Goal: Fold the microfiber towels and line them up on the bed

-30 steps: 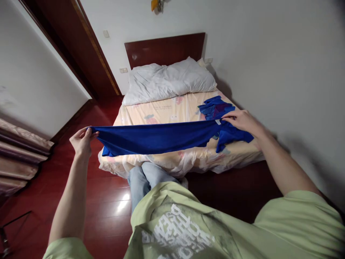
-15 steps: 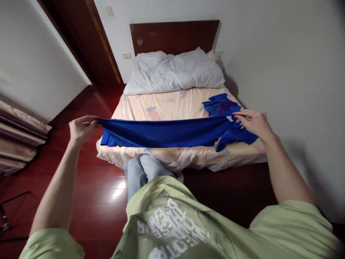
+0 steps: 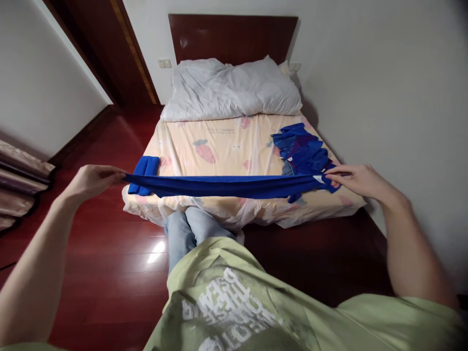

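A long blue cloth (image 3: 223,186) with a white label near its right end hangs stretched between my two hands, above the foot of the bed. My left hand (image 3: 93,183) pinches its left end. The right end is pinched by my right hand (image 3: 360,181), just past the label. Behind the left end, a folded blue cloth (image 3: 148,165) lies on the bed. On the bed's right side is a crumpled heap of blue cloths (image 3: 305,148), with some purple and grey-blue parts; the stretched cloth hides its near edge.
The bed (image 3: 204,131) has a cream sheet with a strawberry print. A bunched white quilt (image 3: 234,92) lies by the dark headboard (image 3: 234,36). Curtains (image 3: 22,180) hang at the left, and a wall (image 3: 395,107) stands close on the right.
My hands have moved farther apart and slightly lower in view. The blue cloth is pulled tauter and narrower. The folded cloth at left and more of the heap now show.
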The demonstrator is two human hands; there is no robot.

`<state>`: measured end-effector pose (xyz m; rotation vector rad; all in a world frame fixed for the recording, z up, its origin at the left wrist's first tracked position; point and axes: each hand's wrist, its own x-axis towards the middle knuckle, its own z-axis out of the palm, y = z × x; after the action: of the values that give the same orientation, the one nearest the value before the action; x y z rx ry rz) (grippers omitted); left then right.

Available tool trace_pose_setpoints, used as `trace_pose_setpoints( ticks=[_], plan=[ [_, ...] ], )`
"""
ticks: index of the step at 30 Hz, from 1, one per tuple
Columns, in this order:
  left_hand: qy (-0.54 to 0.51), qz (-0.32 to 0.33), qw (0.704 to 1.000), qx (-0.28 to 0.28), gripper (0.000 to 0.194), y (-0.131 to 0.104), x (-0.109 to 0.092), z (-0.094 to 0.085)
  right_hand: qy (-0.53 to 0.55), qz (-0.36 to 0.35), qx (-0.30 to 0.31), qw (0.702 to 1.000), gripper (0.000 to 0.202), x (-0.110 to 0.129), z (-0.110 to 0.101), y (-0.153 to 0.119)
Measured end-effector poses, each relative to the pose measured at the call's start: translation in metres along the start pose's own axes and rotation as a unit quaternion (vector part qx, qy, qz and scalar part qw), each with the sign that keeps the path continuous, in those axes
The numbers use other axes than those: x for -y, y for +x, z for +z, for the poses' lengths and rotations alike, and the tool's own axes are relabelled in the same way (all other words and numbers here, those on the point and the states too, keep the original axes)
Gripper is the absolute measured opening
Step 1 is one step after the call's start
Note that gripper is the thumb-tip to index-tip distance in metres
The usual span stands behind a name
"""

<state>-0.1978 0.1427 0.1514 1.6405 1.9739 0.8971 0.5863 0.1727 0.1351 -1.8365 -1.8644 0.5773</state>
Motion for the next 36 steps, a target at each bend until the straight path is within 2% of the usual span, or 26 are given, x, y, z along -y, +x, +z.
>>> trace_pose_setpoints(
  ticks=[3,6,10,12,15,18,21,23,26,28,30,33,36],
  plan=[
    [0.023,-0.071,0.994,0.079,0.033,0.004,0.005,-0.016,-0.043,-0.002,0.058,0.997,0.032,-0.013,-0.017,0.002],
    [-0.007,-0.078,0.985,0.154,0.042,0.016,0.015,-0.024,-0.045,-0.001,0.114,0.992,0.028,-0.019,-0.026,0.015],
    [-0.019,-0.024,0.970,0.242,0.052,0.040,0.024,-0.013,-0.024,-0.002,0.154,0.988,0.022,-0.015,-0.015,0.052],
    [-0.022,-0.007,0.968,0.248,0.048,0.052,0.020,0.001,-0.037,-0.009,0.153,0.987,0.019,-0.010,-0.001,0.078],
    [0.006,-0.027,0.983,0.181,0.030,0.070,0.000,0.026,-0.063,-0.008,0.115,0.991,0.014,0.002,0.021,0.121],
    [0.041,-0.053,0.997,0.048,0.012,0.091,-0.023,0.044,-0.079,-0.027,0.031,0.996,0.011,0.015,0.038,0.161],
    [0.056,0.000,0.993,-0.107,0.015,0.113,-0.038,0.049,-0.082,-0.084,-0.099,0.988,0.013,0.026,0.044,0.186],
    [0.063,0.050,0.977,-0.199,0.019,0.124,-0.042,0.047,-0.080,-0.136,-0.201,0.967,0.016,0.030,0.045,0.192],
    [0.069,0.127,0.946,-0.289,0.025,0.130,-0.037,0.047,-0.049,-0.210,-0.300,0.929,0.022,0.030,0.056,0.187],
    [0.076,0.173,0.933,-0.306,0.029,0.126,-0.024,0.050,-0.028,-0.234,-0.328,0.915,0.026,0.023,0.072,0.179],
    [0.092,0.201,0.932,-0.288,0.033,0.119,-0.003,0.059,-0.019,-0.241,-0.332,0.912,0.027,0.011,0.097,0.171],
    [0.131,0.213,0.945,-0.211,0.035,0.106,0.042,0.083,-0.003,-0.235,-0.308,0.922,0.028,-0.016,0.148,0.158],
    [0.156,0.180,0.961,-0.139,0.036,0.087,0.091,0.120,0.018,-0.209,-0.257,0.943,0.031,-0.049,0.206,0.139]
  ],
)
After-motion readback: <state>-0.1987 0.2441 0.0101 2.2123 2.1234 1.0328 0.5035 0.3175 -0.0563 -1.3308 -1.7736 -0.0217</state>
